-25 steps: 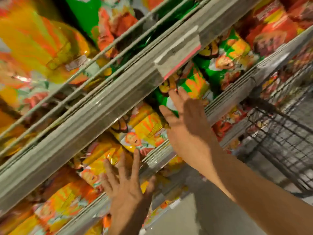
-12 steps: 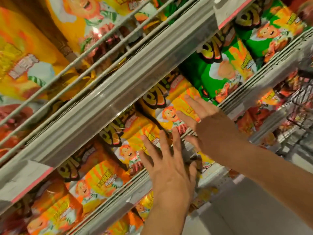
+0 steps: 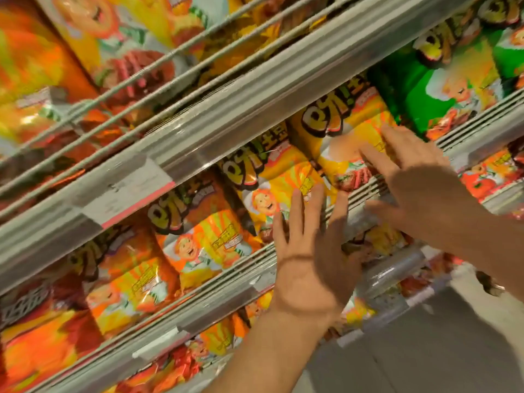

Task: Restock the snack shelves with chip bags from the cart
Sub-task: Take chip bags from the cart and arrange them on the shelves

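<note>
At centre frame the left hand (image 3: 309, 262) lay flat with fingers spread and straight against a yellow chip bag (image 3: 272, 191) and the shelf rail (image 3: 215, 287) below it, grasping nothing. To the right, the right hand (image 3: 419, 182) was likewise released, straight fingers touching the neighbouring yellow bag (image 3: 348, 131) beside a green bag (image 3: 442, 92). Bags stood packed edge to edge under the upper shelf lip (image 3: 226, 114), with bare floor (image 3: 425, 350) at lower right.

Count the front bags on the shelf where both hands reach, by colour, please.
Yellow bags: 2
Orange bags: 2
Green bags: 2, one cut off at the picture's edge
Red bags: 1, blurred
Total: 7
</note>
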The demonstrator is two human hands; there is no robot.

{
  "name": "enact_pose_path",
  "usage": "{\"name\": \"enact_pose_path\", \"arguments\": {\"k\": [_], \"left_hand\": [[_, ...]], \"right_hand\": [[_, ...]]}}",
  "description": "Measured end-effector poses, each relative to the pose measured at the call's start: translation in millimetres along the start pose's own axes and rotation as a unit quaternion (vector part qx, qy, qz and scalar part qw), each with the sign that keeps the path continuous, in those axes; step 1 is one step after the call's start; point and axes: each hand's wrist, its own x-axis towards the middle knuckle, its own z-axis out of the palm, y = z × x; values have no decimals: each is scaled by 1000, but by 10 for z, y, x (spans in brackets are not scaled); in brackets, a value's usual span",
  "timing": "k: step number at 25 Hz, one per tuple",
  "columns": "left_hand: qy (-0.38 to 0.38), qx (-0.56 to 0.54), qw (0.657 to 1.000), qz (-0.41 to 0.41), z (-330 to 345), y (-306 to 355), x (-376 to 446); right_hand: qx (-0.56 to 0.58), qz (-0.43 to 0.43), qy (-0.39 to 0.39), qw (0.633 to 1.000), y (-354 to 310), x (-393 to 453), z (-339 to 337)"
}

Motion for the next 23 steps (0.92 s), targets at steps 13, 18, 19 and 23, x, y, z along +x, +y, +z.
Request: {"name": "enact_pose_path", "arguments": {"k": [13,18,19,23], "left_hand": [[44,84,964,-250,-371,-1819,-1755],[0,72,971,-227,-309,-2208,-2105],[5,60,974,-217,-304,-2214,-2139],[-12,61,975,-215,-392,-2235,-2141]], "right_hand": [[44,-231,-34,971,-2280,-499,177],[-8,-210,-83,974,-2714,-527,369],[-11,-202,-87,975,-2735,-543,400],[-42,-193,-85,977,-2791,-590,468]]}}
